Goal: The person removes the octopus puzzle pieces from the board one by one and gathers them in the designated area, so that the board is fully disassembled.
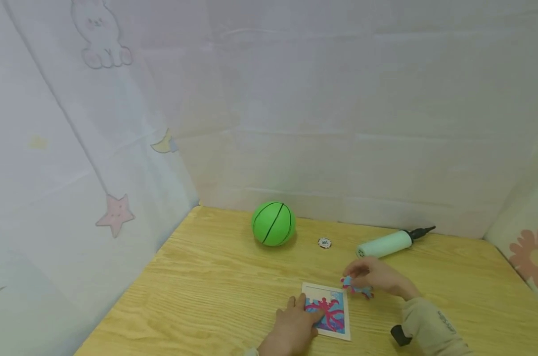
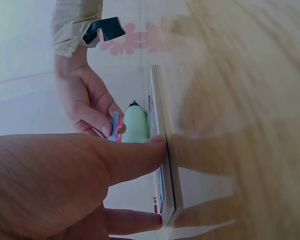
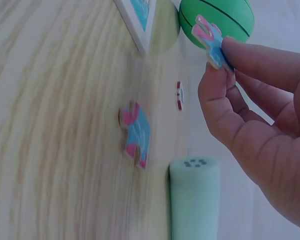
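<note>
Pale cloth walls (image 1: 295, 99) with a bunny (image 1: 102, 37), star (image 1: 115, 214) and flower (image 1: 536, 258) beyond a wood-grain table (image 1: 198, 277).

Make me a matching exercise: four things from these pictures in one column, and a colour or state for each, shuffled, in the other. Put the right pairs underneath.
Things
1. ball
2. left hand
3. pump
4. right hand

Colours and states
A. pinches a puzzle piece
B. pale mint with a black end
C. bright green with black lines
D. touches the puzzle frame

Pairs: 1-C, 2-D, 3-B, 4-A
</note>
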The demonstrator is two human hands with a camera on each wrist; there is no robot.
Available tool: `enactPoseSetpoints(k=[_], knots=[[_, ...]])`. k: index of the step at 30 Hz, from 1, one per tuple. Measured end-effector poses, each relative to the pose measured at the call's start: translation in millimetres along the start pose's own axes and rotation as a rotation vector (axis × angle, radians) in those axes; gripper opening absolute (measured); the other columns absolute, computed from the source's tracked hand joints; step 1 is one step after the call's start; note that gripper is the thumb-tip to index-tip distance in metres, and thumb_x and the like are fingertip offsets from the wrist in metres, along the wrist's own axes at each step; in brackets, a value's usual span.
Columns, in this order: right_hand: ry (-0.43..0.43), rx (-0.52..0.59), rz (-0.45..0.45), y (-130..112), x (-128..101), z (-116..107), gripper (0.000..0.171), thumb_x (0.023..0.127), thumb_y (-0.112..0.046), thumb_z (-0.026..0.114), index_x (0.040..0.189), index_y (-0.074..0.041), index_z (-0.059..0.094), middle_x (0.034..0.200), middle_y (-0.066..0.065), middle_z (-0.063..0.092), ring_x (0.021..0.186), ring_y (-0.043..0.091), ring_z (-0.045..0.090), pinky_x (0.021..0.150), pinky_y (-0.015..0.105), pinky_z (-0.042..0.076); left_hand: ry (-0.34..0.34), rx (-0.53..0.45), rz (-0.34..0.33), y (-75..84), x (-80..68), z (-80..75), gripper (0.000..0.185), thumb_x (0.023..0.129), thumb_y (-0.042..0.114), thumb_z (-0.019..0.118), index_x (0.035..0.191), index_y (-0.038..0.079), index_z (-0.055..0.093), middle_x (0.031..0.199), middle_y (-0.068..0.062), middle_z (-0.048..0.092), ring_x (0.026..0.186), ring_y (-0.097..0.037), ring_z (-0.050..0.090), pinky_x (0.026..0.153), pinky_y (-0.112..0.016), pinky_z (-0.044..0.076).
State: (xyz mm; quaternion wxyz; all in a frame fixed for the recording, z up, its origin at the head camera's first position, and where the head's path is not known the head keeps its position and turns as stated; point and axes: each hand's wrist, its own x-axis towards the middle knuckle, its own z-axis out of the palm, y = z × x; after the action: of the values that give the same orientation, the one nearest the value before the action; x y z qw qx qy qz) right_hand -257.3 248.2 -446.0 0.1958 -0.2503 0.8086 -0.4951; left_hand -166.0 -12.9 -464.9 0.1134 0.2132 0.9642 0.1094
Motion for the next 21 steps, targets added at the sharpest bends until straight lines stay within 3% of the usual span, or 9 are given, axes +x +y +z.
enactPoseSetpoints(k=[15,21], knots=[[0.016,-0.011,0.053,19.8,-40.2,-35.3,0.026,0.090,-0.001,0.060,0.113,0.013,0.060,0.113,0.024,0.063,0.101,0.021,0.059,0.079,0.027,0.052,-0.019,-0.027,-0.001,-0.1,-0.2,-1.3,0.042,0.089,0.032,0.066,0.129,0.041,0.058,0.142,-0.015,0.044,0.128,-0.041,0.042,0.088,-0.065,0.043],[-0.031,0.009,0.043,35.8,-51.6,-49.1,0.022,0.089,0.005,0.056,0.108,0.015,0.062,0.105,0.025,0.066,0.089,0.015,0.063,0.075,0.027,0.052,-0.030,-0.050,-0.007,-1.8,0.9,0.7,0.041,0.089,0.032,0.065,0.129,0.041,0.059,0.143,-0.016,0.044,0.129,-0.042,0.041,0.089,-0.066,0.042]])
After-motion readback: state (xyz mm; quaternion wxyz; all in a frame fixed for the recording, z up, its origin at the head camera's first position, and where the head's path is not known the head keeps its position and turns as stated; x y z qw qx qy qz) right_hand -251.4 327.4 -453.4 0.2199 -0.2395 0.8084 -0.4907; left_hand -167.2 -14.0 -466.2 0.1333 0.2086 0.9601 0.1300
